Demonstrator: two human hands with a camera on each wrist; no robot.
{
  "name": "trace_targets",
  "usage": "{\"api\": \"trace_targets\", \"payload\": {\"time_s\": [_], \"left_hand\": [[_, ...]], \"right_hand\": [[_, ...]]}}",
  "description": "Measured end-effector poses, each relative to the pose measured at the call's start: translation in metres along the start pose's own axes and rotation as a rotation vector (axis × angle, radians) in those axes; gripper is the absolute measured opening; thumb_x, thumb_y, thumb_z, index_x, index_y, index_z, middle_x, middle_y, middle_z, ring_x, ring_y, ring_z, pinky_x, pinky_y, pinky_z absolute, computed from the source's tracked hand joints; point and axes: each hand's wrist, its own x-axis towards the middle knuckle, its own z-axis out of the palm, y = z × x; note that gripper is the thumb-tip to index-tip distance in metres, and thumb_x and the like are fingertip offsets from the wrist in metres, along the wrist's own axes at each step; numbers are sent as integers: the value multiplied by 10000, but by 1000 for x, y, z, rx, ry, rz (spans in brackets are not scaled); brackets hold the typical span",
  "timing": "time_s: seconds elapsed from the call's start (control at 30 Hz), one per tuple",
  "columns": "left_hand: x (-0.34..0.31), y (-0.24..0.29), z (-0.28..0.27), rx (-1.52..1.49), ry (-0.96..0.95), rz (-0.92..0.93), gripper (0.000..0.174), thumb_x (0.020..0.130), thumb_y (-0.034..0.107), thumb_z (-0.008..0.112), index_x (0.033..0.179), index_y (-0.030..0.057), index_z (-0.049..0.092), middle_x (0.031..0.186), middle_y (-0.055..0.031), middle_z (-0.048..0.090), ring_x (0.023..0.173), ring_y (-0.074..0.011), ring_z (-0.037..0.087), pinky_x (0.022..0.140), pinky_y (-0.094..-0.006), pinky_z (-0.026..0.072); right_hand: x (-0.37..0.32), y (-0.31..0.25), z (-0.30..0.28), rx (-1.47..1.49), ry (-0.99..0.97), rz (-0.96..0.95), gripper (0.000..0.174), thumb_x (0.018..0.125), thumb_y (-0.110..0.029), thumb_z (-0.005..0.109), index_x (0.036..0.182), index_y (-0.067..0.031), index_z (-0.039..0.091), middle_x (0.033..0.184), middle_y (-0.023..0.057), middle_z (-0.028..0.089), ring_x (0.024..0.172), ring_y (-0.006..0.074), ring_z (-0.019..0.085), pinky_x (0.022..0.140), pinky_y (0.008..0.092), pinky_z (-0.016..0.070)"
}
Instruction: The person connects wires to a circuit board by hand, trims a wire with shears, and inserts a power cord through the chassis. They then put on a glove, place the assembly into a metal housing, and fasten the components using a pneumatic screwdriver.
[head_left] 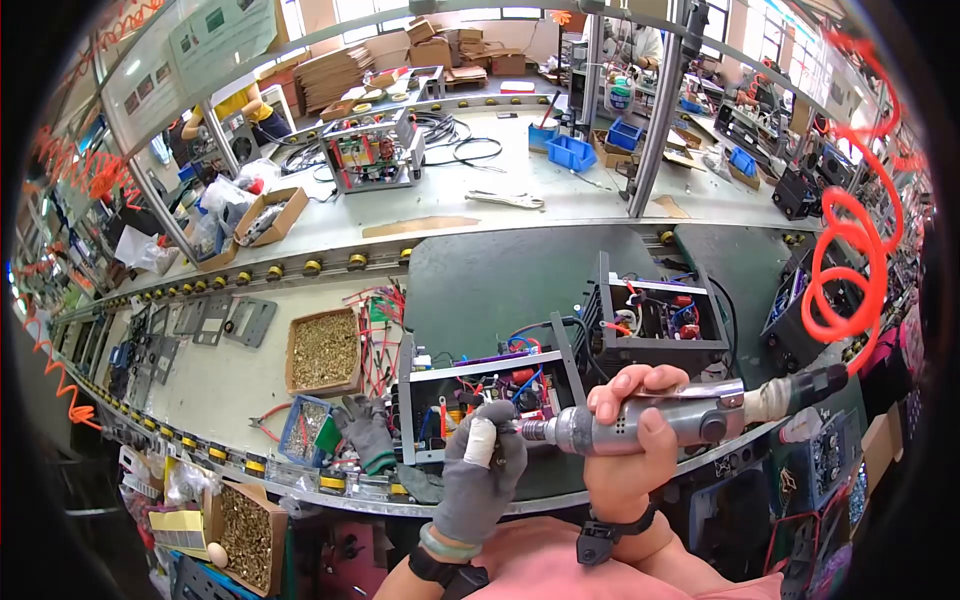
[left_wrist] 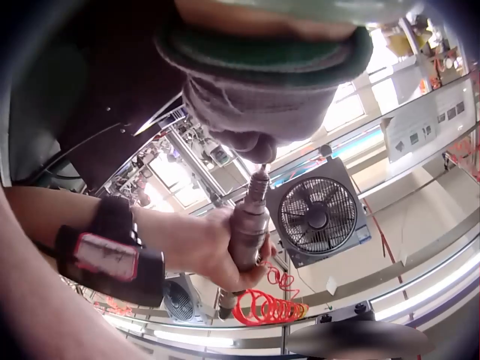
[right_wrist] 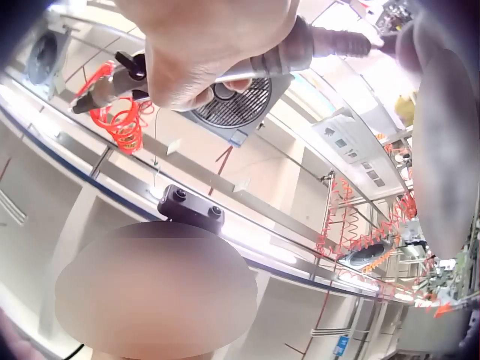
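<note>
Head view: right hand (head_left: 625, 452), bare, clenches the barrel of a pneumatic screwdriver (head_left: 703, 418), held level in front of the chest, above the near edge of the bench. Left hand (head_left: 480, 465), in a grey glove, curls its fingers round the bit end of the tool; whether a screw sits between them cannot be told. Just beyond the hands lies an open electronics chassis (head_left: 470, 385) on a green mat (head_left: 490, 285). A box of brass screws (head_left: 323, 350) stands left of it. A red coiled air hose (head_left: 850, 270) hangs at the right.

Left wrist view: gloved left hand (left_wrist: 255, 112) closes over the tip of the screwdriver (left_wrist: 249, 225); right hand (left_wrist: 202, 247) grips the barrel lower down. Fan (left_wrist: 319, 217) behind.

Right wrist view: right hand (right_wrist: 202, 45) wraps the screwdriver (right_wrist: 300, 49); left hand (right_wrist: 442, 135) is at its tip, its grip not visible here.
</note>
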Motion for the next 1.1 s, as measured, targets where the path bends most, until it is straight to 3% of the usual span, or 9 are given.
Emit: {"api": "trace_targets", "payload": {"time_s": [0.17,0.27,0.33,0.4,0.5,0.7,0.8,0.87,1.1], "left_hand": [[5,43,-8,118,-141,-349,595,986,556,401,1269,52,543,789,-13,519,594,-89,430,491,-219,323],[6,97,7,712,-12,-122,362,980,341,522,1074,18,656,687,4,529,588,-83,476,546,-246,415],[46,92,-9,1076,-78,354,246,926,217,600,985,-7,682,709,-26,604,668,-100,573,619,-265,476],[73,97,-5,1490,-230,316,219,845,170,691,956,-19,696,808,-70,681,749,-125,628,675,-280,493],[96,89,-6,1724,-345,165,239,851,197,702,956,-19,699,836,-85,696,767,-134,643,672,-282,497],[115,115,-21,1095,-494,-657,247,884,228,688,916,-16,710,759,-20,670,709,-82,591,645,-245,476],[115,109,-9,2018,-791,-346,295,852,314,654,941,40,716,776,-96,690,765,-244,673,715,-375,514],[93,99,19,2326,-638,-165,293,865,356,601,939,97,718,825,-145,690,826,-318,677,752,-430,518],[47,103,-30,2036,-382,203,380,769,416,733,999,115,703,783,-111,685,770,-306,680,682,-406,525]], "right_hand": [[24,-13,-8,37,-104,-30,345,801,-211,630,1076,-84,464,906,80,522,628,145,511,697,350,439],[35,-25,-11,33,-120,-112,329,811,-173,603,1099,-74,479,897,53,497,636,122,504,694,323,420],[36,-27,-14,-4,-131,-165,341,804,-171,608,1103,-70,477,903,57,495,645,123,510,702,322,418],[31,-25,-14,-22,-125,-149,345,797,-174,615,1094,-71,473,896,61,495,639,130,513,696,325,420],[24,-23,-19,0,-166,-64,366,783,-156,662,1074,-82,453,890,96,544,641,165,537,707,365,456],[23,-29,-23,-79,-145,-53,344,783,-163,626,1067,-77,453,897,84,511,640,150,518,704,350,445],[25,-19,-19,-20,-215,-14,333,808,-130,637,1081,-72,455,918,115,539,666,164,533,729,368,466],[25,-9,-13,-9,-269,14,326,815,-118,636,1082,-69,456,914,122,546,671,167,537,719,361,466],[36,9,-20,-3,-275,55,293,825,-71,612,1077,-53,465,919,136,551,683,163,534,706,338,480]]}}
